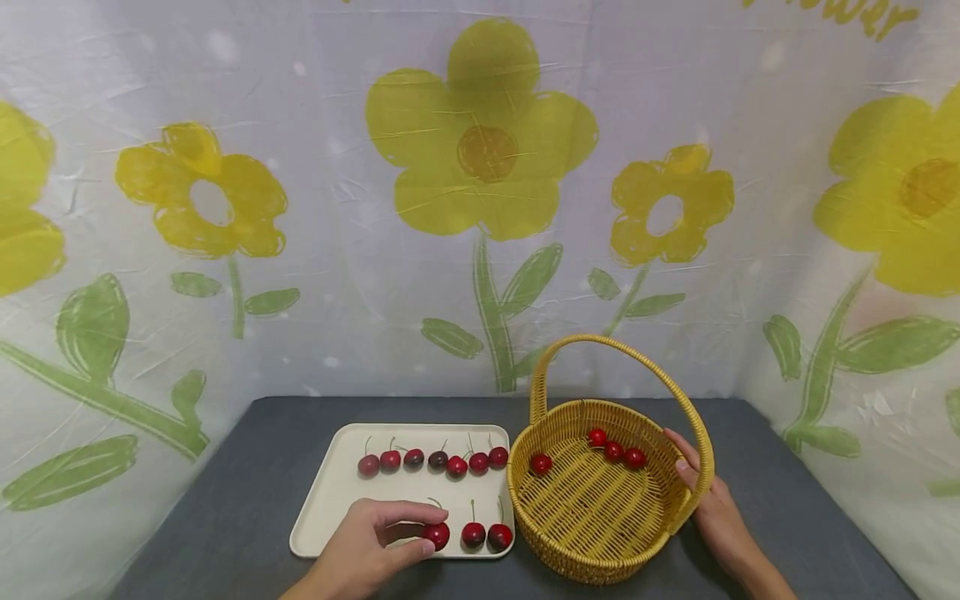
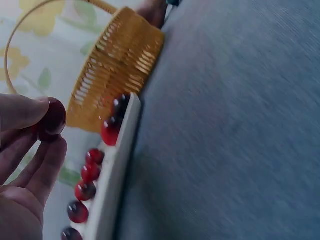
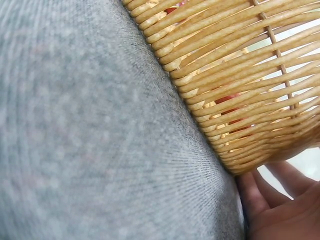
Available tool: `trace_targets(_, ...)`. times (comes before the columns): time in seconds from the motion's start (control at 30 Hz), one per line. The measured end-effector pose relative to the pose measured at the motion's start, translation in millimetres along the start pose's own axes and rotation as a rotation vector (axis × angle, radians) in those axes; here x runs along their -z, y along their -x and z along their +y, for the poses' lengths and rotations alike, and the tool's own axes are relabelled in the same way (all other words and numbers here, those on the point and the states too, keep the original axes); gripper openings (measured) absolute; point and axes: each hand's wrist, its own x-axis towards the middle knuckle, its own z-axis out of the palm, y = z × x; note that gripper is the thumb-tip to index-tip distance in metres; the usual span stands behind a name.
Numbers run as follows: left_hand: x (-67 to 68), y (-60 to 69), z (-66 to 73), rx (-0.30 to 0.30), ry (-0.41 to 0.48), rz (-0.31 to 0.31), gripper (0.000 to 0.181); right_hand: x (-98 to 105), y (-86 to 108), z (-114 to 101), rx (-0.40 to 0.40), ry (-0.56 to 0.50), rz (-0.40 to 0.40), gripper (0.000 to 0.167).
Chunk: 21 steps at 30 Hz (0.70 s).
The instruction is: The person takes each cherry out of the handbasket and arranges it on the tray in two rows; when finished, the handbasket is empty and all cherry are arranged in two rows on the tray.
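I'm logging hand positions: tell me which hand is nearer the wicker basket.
Right. The right hand touches the right side of the wicker basket; the left hand, apart to its left, pinches a cherry.

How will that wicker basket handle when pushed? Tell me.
The wicker basket is probably light for its size, given its gappy weave. Its broad base, flat on the table, suggests sliding before tipping. The round, glossy cherries inside would likely roll, since nothing visible pins them.
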Motion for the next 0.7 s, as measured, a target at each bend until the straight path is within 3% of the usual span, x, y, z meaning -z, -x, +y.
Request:
trace_targets(0.13, 5.7, 3.0, -11.4, 0.038, 0.051, 0.008, 0.038, 0.5, 0.6, -0.3, 0.006, -0.005, -0.002, 0.057)
trace_targets(0.27, 6.7, 1.1, -20.3, 0.065, 0.034, 0.032, 0.037, 0.7, 0.2, -0.2, -0.003, -0.001, 0.009, 0.057)
trace_targets(0.5, 4.1, -5.8, -37.9, -0.012, -0.105, 0.077, 0.031, 0.0, -1.1, -0.1, -0.033, 0.008, 0.018, 0.058)
trace_targets(0.7, 1.2, -12.3, -40.7, 0.003, -0.216, 0.088, 0.027, -0.1, -0.5, -0.6, -0.019, 0.006, 0.011, 0.058)
